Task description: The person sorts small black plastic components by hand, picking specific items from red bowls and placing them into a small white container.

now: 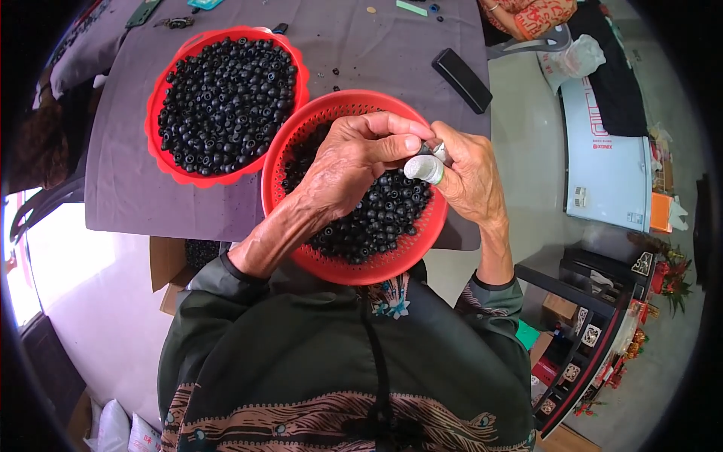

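Note:
Over a red perforated basket (331, 271), my left hand (343, 162) and my right hand (474, 169) meet with fingertips pinched together. Between them is a small dark piece, mostly hidden by the fingers; it may be one of the parts below. A white wrap (423, 169) covers the right thumb. Small round black parts (388, 215) with hollow centres partly fill the basket, beneath my hands. To the left, a red scallop-edged basin (153, 124) holds a heap of similar black parts (226, 105).
A grey cloth covers the table (166, 215). On it lie a black oblong case (461, 80) and a pale green strip (411, 7). Another person's arm (527, 16) rests at the far right. Beyond stand a light-blue box (606, 181) and a dark shelf (595, 301).

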Motion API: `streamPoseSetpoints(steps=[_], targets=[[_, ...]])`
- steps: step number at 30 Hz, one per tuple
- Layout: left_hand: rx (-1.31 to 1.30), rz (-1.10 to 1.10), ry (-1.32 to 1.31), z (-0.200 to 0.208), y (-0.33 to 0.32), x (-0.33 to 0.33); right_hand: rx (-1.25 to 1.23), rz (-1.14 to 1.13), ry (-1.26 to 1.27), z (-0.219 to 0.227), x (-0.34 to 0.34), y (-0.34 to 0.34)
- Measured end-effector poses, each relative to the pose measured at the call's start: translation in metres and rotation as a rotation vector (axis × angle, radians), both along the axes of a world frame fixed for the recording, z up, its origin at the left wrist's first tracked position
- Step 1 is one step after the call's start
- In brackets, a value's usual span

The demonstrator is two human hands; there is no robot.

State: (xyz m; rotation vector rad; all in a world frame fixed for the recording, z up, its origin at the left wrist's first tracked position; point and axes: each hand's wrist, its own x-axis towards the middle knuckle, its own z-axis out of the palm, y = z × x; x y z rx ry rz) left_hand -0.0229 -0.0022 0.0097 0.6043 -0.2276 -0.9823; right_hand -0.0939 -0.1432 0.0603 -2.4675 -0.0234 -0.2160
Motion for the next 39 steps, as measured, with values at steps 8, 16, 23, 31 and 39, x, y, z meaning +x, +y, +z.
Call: streamPoseSetpoints(steps=[8,16,23,31,39], targets=[[-0.031,-0.031,0.004,-0.004,0.0,-0.001,-0.022,0.045,0.011,0.0,-0.002,-0.001],[-0.021,-0.032,0.031,-0.003,-0.001,-0.001,0.031,0.061,-0.026,-0.003,-0.002,-0.002],[-0.119,-0.043,0.142,-0.013,-0.001,-0.001,0.072,-0.055,-0.054,-0.002,-0.006,0.001],[0.121,0.031,-0.045,-0.009,0.0,-0.004,-0.213,-0.058,-0.242,-0.013,-0.008,0.019],[0.109,0.05,0.009,-0.015,0.008,0.0,-0.305,-0.042,-0.228,-0.02,-0.005,0.026]])
